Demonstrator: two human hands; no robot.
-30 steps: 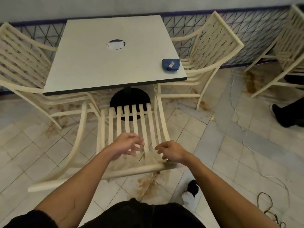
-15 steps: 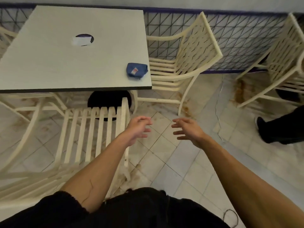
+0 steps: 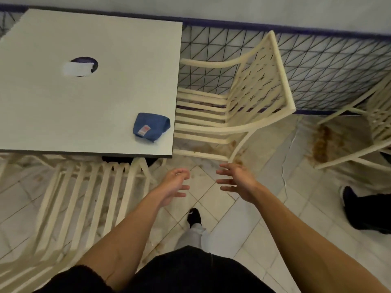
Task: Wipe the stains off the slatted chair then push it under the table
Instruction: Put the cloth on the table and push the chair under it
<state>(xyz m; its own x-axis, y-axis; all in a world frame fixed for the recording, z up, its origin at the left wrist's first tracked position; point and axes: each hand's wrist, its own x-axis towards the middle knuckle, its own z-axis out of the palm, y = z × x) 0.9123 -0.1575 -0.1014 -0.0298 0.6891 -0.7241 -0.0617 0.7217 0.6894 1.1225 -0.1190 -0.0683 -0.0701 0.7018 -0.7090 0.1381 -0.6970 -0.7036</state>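
Fingers of the left hand apart and loosely curled, gripping nothing; fingers of the right hand likewise spread, nearly straight, empty. Both hands in the air over pale floor tiles, just near of the table's near-right corner, touching neither chair nor table. Far and slightly left of the left fingertips, on that corner of the table: a folded blue cloth, soft and woven, small label upward, long side roughly left to right, close to the right edge. Nearer the left hand than the right, so probably a left-hand pick, up and over the dark table rim. Left of the left forearm: the slatted chair, cream, hard and smooth, long narrow slats running near to far, far end at the near table edge; cannot tell how far under. Brownish marks among the slats, too blurred to place on slat or tile. Tabletop flat, pale, matt, square, with a round hole at its middle, partly filled with something white. Past the right edge, a second cream armchair, lattice-backed, against a wire-grid fence.
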